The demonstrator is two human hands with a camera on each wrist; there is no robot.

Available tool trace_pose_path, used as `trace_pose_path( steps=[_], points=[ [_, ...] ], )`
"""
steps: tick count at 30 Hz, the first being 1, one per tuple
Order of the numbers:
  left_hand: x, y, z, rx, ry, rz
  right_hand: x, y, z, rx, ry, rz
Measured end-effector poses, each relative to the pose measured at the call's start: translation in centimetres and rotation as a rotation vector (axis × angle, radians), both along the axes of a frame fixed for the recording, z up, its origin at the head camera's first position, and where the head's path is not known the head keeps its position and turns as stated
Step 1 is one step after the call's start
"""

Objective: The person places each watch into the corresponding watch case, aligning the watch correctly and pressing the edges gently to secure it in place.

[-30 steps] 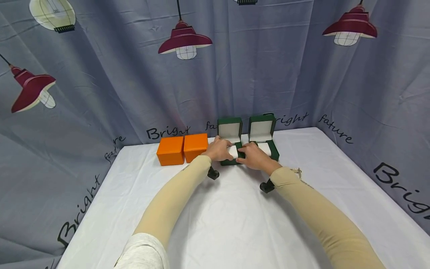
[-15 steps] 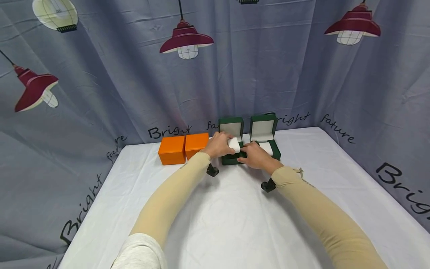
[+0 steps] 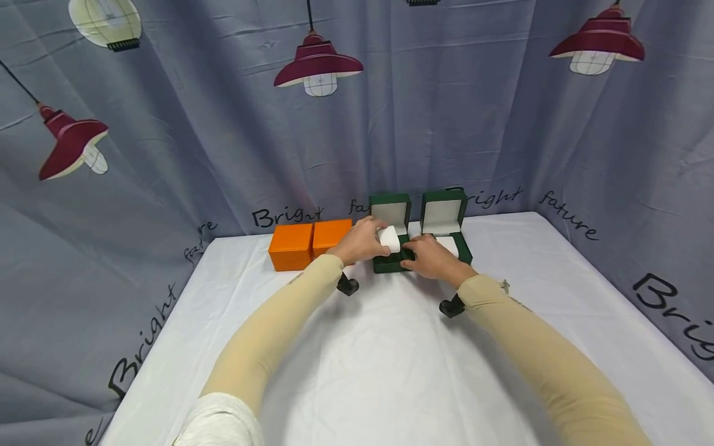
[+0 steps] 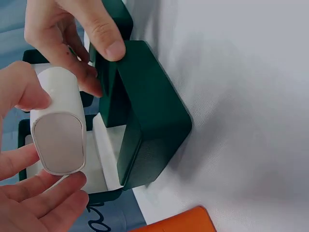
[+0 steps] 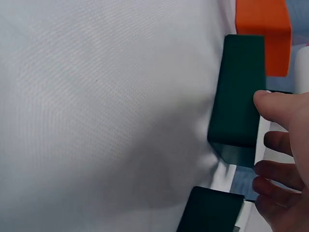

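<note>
My left hand [image 3: 362, 241] grips a white watch-box cushion [image 3: 390, 239] between thumb and fingers, above the left green watch box [image 3: 385, 267]. In the left wrist view the cushion [image 4: 58, 140] turns its flat oval end to the camera, and the box [image 4: 157, 104] shows a hollow inside. My right hand [image 3: 432, 257] holds that box at its right front corner, thumb on the front rim and fingers curled at the side. A second green watch box [image 3: 466, 251] stands to the right, lid raised, with a white cushion [image 3: 449, 245] inside, partly hidden by my right hand.
Two orange boxes [image 3: 291, 248] stand closed side by side left of the green ones. The white-covered table [image 3: 379, 365] ends at a grey-blue curtain [image 3: 234, 124] printed with lamps, close behind the boxes.
My left hand has raised the white cushion out of the left green box. My right hand has stayed at the box's corner. The head view has shifted slightly.
</note>
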State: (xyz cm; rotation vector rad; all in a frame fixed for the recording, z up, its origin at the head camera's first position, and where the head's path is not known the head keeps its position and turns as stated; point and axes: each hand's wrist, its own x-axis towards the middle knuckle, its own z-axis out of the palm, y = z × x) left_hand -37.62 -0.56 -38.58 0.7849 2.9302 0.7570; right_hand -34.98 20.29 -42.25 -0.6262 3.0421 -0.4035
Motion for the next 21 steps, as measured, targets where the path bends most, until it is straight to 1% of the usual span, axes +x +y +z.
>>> trace_pose_path(
  steps=[4, 7, 11, 15, 21],
  points=[
    [0.7, -0.5, 0.3, 0.029, -0.012, -0.023, 0.5, 0.4, 0.5, -0.036, 0.04, 0.021],
    [1.1, -0.9, 0.4, 0.044, 0.003, -0.033, 0.8, 0.7, 0.7, -0.053, 0.044, 0.03],
    [1.6, -1.3, 0.1, 0.059, 0.026, -0.046, 1.3, 1.2, 1.0, -0.077, 0.061, 0.057],
    [1.9, -1.5, 0.0, 0.076, 0.022, -0.048, 2.2, 1.9, 1.6, -0.098, 0.073, 0.089],
    [2.5, -1.9, -0.1, 0.099, 0.015, -0.062, 3.7, 3.2, 2.5, -0.117, 0.055, 0.125]
  ],
)
